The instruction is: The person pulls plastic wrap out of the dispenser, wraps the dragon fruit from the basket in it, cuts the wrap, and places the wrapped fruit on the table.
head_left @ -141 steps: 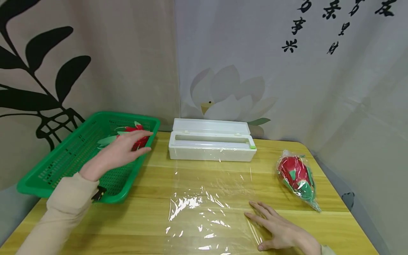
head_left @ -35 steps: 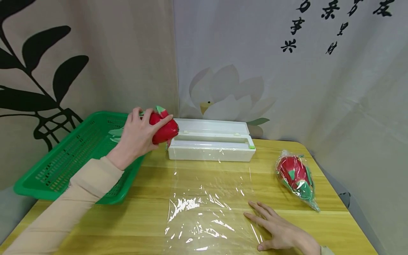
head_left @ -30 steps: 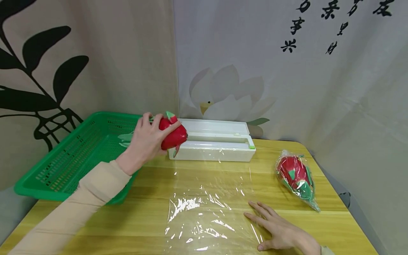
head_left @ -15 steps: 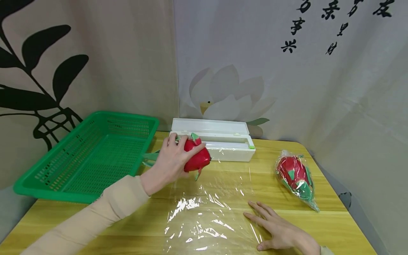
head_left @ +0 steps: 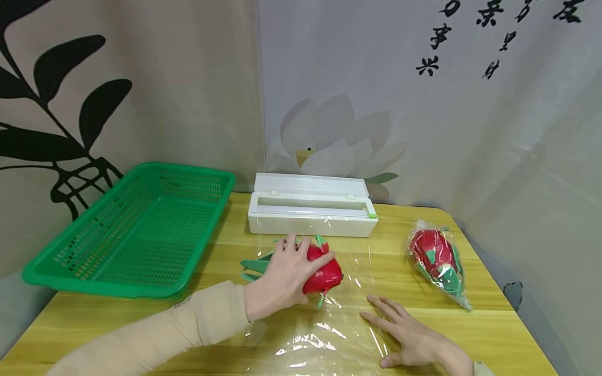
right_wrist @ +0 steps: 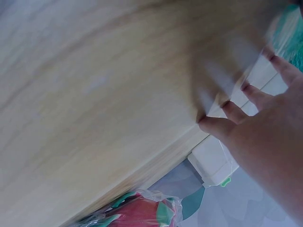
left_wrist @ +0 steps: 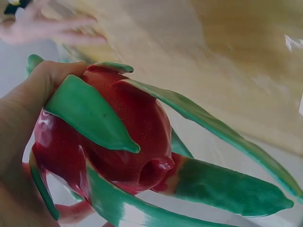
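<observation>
My left hand (head_left: 287, 277) grips a red dragon fruit (head_left: 324, 275) with long green scales, over the sheet of clear cling film (head_left: 310, 339) spread on the table. In the left wrist view the thumb and fingers wrap around the dragon fruit (left_wrist: 128, 118), its green tips pointing away from the palm. My right hand (head_left: 414, 334) lies with fingers spread at the right edge of the film, fingertips touching it. The film runs back to a white cling film dispenser box (head_left: 312, 224) with its lid raised.
A green plastic basket (head_left: 188, 277) stands on the left of the wooden table (head_left: 494, 334), nothing inside it. Another dragon fruit wrapped in film (head_left: 435, 261) lies at the right. A printed curtain (head_left: 188, 104) hangs behind the table.
My left hand has reached into the basket, lifted out the dragon fruit and carried it right and nearer, over the film. The right hand has stayed in place.
</observation>
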Demonstrator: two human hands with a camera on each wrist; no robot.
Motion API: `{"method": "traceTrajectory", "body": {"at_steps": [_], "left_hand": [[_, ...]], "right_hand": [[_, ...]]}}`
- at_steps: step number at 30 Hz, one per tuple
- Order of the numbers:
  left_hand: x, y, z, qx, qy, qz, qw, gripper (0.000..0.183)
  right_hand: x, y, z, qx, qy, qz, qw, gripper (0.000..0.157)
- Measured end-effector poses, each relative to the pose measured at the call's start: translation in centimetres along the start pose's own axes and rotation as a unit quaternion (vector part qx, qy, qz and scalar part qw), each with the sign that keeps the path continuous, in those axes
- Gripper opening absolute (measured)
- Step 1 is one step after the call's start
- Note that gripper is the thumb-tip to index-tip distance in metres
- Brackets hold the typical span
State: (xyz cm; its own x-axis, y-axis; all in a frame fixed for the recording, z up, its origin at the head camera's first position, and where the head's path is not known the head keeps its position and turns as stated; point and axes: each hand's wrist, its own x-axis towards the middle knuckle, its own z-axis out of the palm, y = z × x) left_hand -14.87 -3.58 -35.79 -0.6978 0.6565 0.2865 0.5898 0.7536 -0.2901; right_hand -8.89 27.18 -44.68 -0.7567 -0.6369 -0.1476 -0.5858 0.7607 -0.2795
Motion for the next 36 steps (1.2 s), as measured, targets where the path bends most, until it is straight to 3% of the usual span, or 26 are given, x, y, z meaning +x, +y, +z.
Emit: {"method": "traceTrajectory", "body": {"at_steps": [6,19,31,36], "left_hand": [[0.0,2.4,0.1,0.003,-0.042,0.024,0.9988,0.102],[-0.1,5.9,0.6,-0.015,-0.078,0.050,0.9956,0.100],[-0.5,7.6,1.4,-0.012,-0.102,0.051,0.9934,0.099],[-0.8,7.7,1.7,-0.004,-0.090,0.046,0.9948,0.101]], "right_hand": [[0.0,0.0,-0.1,0.007,-0.004,0.007,1.000,0.086],[-0.1,-0.1,-0.1,0.024,-0.021,0.026,0.999,0.084],[0.0,0.0,0.0,0.033,-0.028,0.032,0.999,0.084],[-0.1,0.0,0.0,0.026,-0.019,0.026,0.999,0.083]]}}
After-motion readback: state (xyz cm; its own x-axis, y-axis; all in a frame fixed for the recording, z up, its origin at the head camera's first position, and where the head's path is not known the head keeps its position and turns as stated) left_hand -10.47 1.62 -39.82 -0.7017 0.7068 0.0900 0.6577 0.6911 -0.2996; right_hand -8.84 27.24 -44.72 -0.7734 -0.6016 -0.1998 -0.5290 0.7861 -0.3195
